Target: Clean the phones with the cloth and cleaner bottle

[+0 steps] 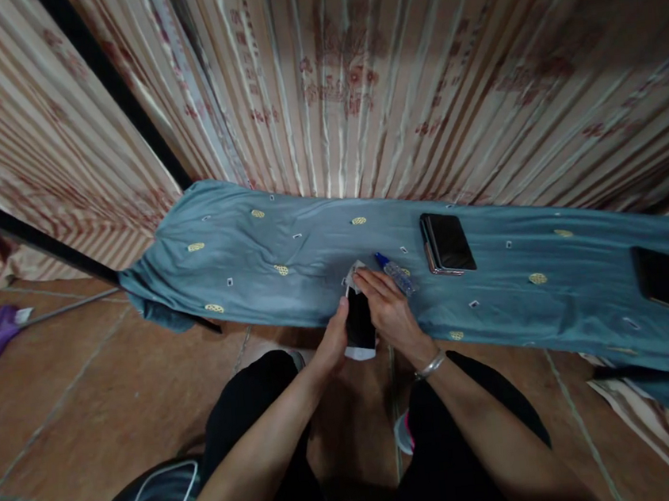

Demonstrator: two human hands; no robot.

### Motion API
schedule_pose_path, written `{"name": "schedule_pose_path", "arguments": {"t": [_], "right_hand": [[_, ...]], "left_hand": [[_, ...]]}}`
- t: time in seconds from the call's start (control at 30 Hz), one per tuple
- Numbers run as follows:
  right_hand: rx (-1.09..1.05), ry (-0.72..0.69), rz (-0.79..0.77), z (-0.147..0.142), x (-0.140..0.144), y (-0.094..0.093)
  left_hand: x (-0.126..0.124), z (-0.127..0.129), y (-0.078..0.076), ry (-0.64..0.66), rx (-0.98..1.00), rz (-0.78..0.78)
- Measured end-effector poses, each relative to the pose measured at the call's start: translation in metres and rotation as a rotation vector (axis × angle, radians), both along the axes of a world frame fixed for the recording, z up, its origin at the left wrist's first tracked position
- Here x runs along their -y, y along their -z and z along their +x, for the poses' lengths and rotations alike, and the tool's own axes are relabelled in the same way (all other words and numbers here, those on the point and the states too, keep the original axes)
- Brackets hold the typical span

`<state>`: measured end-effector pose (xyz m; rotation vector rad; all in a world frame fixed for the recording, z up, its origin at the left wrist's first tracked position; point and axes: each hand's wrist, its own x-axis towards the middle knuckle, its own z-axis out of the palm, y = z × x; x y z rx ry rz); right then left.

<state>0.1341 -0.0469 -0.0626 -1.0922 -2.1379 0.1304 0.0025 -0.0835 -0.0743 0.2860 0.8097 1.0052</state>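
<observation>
Left hand (333, 343) clamped around the phone (359, 326), held upright at the near edge of the blue cloth (264, 266). Right hand (390, 312) pinches a white wipe (354, 275) against the phone's top. Small spray bottle (395, 273) lies just beside my right knuckles. Risk, as I judge it: grip is one-handed over bare tile floor (86, 388); hard rubbing could slip the phone loose, or my knuckles could knock the bottle.

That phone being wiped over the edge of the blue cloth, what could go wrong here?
The left hand holds the phone out past the edge of the blue cloth, above the tiled floor; a slip could drop it there. The small spray bottle lies just beside the right hand, which presses a white wipe to the phone, so an elbow or wrist move might knock it off.
</observation>
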Motion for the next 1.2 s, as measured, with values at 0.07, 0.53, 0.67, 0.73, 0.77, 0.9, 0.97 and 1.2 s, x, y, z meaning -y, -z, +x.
{"name": "schedule_pose_path", "arguments": {"t": [0.07,0.53,0.67,0.73,0.77,0.9,0.97,1.2], "right_hand": [[0.019,0.022,0.015,0.002,0.0,0.001],[0.068,0.072,0.048,-0.002,0.001,0.006],[0.087,0.043,0.035,-0.011,0.008,0.005],[0.095,0.028,0.037,-0.014,0.012,0.004],[0.095,0.027,0.044,-0.015,0.014,0.004],[0.082,0.045,0.064,-0.015,0.017,0.001],[0.077,0.052,0.064,-0.015,0.017,-0.002],[0.074,0.074,0.032,-0.016,0.021,-0.007]], "left_hand": [[0.0,-0.001,-0.006,0.012,-0.121,-0.009],[-0.001,-0.01,-0.028,-0.088,-0.134,0.005],[-0.004,-0.013,-0.028,-0.134,0.007,0.065],[-0.005,-0.014,-0.028,-0.145,0.054,0.093],[-0.005,-0.014,-0.027,-0.144,0.061,0.096],[-0.003,-0.009,-0.026,-0.153,0.058,0.103],[0.0,-0.005,-0.024,-0.154,0.071,0.12],[0.004,0.002,-0.017,-0.139,0.079,0.14]]}}
